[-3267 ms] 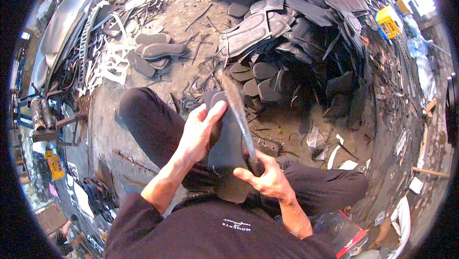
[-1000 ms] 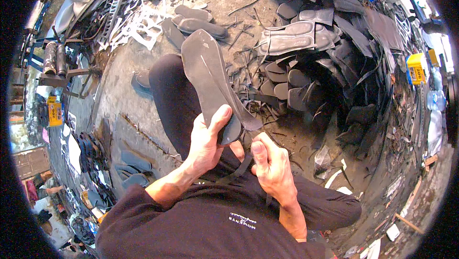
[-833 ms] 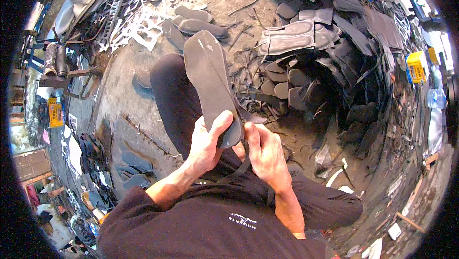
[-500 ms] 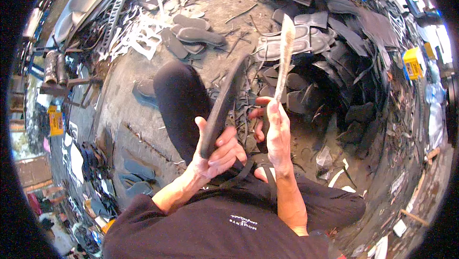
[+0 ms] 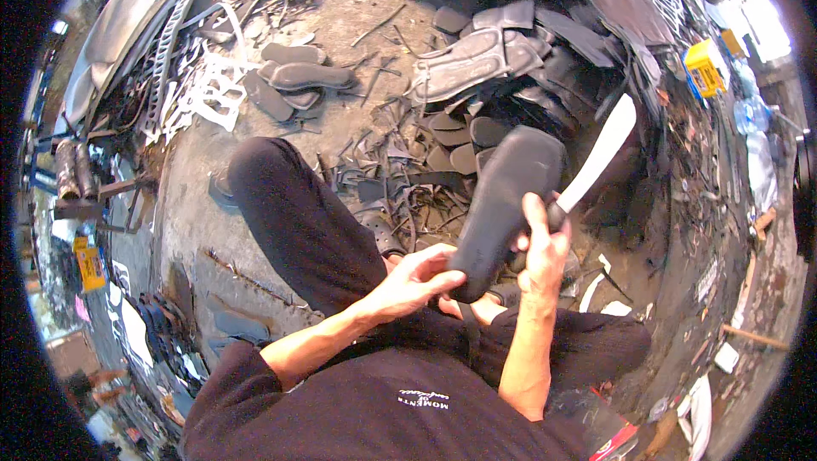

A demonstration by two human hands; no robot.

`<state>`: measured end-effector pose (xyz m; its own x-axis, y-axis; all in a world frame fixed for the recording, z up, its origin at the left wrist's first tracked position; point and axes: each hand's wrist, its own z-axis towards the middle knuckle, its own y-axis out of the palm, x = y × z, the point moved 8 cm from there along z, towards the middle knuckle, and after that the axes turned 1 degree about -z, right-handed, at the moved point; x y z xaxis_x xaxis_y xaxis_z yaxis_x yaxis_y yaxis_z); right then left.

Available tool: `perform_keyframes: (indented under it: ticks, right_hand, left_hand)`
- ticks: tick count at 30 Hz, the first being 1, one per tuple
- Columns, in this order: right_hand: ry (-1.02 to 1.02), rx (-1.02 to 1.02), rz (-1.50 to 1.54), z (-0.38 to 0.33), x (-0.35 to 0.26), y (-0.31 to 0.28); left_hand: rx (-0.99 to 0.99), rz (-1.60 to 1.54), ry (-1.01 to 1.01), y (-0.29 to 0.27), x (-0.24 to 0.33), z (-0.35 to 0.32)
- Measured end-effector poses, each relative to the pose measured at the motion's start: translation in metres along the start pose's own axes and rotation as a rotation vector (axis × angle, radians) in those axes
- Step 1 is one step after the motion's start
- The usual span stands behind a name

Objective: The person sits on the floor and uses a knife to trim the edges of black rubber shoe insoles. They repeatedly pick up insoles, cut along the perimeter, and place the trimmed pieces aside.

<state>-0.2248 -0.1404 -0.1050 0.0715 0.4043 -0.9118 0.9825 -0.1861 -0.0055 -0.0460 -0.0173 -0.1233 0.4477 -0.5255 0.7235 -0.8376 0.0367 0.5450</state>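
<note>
Here, a dark grey, rubbery-looking shoe sole (image 5: 509,202) slants above black-trousered legs (image 5: 298,214), its near end pinched by the left hand's (image 5: 415,281) fingers. The right hand's (image 5: 543,258) fingers grasp a pale-bladed, dark-handled knife (image 5: 601,153) beside it. Beyond, thin dark scrap strips (image 5: 398,173) litter the dusty floor (image 5: 191,206) near grey moulded sheets (image 5: 466,63).

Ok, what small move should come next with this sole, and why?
Probably slide the left hand farther up the sole for a steadier hold: it grips only the near end, while the right hand holds the knife beside it.
</note>
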Motion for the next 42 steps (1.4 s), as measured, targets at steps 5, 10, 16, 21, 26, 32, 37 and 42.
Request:
perform_keyframes:
  ticks: [5, 10, 16, 21, 26, 32, 37, 42]
  right_hand:
    - [-0.431, 0.536, -0.742, -0.050, -0.093, -0.152]
    - [-0.455, 1.040, -0.935, -0.162, -0.154, -0.376]
    - [-0.197, 1.046, -1.852, -0.240, -0.054, -0.568]
    - [0.192, 1.051, -1.528, -0.216, 0.003, -0.530]
    - [-0.008, 1.019, -1.286, -0.194, -0.053, -0.414]
    - [-0.419, 1.058, -0.963, -0.173, -0.115, -0.324]
    - [-0.380, 0.673, -0.596, -0.098, -0.096, -0.228]
    - [-0.406, -0.020, -0.348, -0.036, -0.058, -0.044]
  left_hand:
    - [-0.024, 0.120, -0.011, 0.003, 0.013, 0.026]
    - [0.330, -0.052, 0.156, -0.052, 0.024, 0.070]
    - [0.576, -0.209, 0.238, -0.052, 0.045, 0.170]
    - [0.947, 0.827, 0.598, -0.124, 0.087, 0.257]
    - [0.934, 1.514, 0.488, -0.225, 0.073, 0.309]
    - [0.733, 1.745, 0.639, -0.233, 0.107, 0.302]
    - [1.041, 1.243, 0.527, -0.206, 0.221, 0.238]
    - [0.954, 0.280, 0.252, -0.189, 0.201, 0.176]
